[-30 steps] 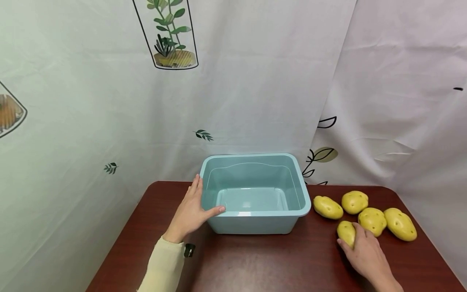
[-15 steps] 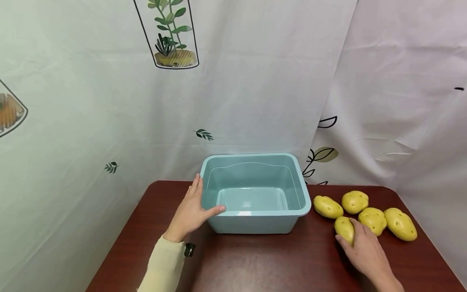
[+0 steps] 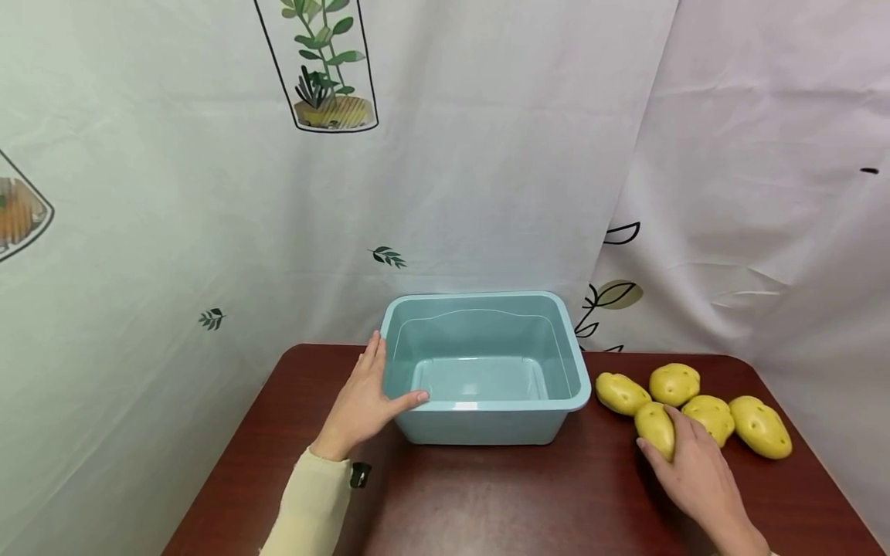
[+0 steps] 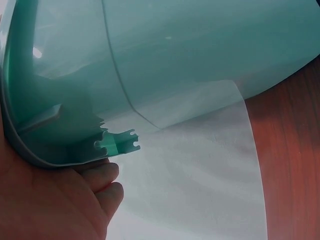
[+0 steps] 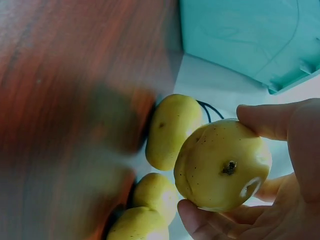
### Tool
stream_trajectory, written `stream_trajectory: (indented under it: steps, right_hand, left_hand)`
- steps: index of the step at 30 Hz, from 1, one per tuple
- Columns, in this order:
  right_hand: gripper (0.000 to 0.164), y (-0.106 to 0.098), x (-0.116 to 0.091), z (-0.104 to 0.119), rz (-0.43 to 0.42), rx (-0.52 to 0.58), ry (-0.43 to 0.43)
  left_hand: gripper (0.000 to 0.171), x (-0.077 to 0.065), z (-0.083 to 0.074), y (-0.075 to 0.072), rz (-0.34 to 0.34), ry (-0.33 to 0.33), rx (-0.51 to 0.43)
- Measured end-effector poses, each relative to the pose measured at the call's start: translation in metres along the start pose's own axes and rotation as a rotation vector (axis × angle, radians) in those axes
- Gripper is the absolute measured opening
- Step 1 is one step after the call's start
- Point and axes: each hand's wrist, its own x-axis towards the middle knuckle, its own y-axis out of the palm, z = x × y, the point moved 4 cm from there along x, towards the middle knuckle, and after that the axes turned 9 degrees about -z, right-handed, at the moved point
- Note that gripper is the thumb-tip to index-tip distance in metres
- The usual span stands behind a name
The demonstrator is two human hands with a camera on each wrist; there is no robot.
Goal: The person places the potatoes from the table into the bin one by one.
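Observation:
My right hand holds a yellow potato, thumb on its near side and fingers over the far side. Seen from the right wrist, the potato sits between thumb and fingertips, a dark spot on its skin. Directly beyond it lies an elongated potato. My left hand rests against the front left corner of a light blue plastic basin, fingers extended along the side and thumb on the near rim. In the left wrist view, fingers show just below the basin's rim.
Three more potatoes lie at the right: one at the back, one beside my right fingers and one near the right edge. Everything stands on a dark red-brown table. A printed white cloth hangs behind.
My right hand has moved the potato away from me and slightly left, close to the elongated potato. The left hand and the basin have stayed in place.

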Motion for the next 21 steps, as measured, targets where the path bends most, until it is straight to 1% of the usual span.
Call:
stream_trajectory:
  steps: [2,7,12,17,21]
  right_hand:
    - [0.066,-0.002,0.001,0.002,-0.021,0.008,-0.012]
    - [0.066,-0.005,0.003,0.006,-0.041,0.02,-0.021]
    - [0.065,-0.009,0.004,0.011,-0.049,0.026,-0.03]
    - [0.068,-0.012,0.008,0.014,-0.036,0.019,-0.028]
    - [0.067,-0.015,0.01,0.018,-0.054,0.032,-0.043]
  left_hand:
    - [0.125,0.0,0.0,0.0,0.0,-0.001,-0.003]
    - [0.125,0.001,0.001,0.001,0.001,-0.002,-0.001]
    - [0.125,0.001,0.001,0.002,0.001,-0.004,0.003]
    - [0.122,0.001,0.001,0.002,0.001,-0.002,0.006]
    - [0.123,0.001,0.0,0.001,0.005,-0.002,0.009]
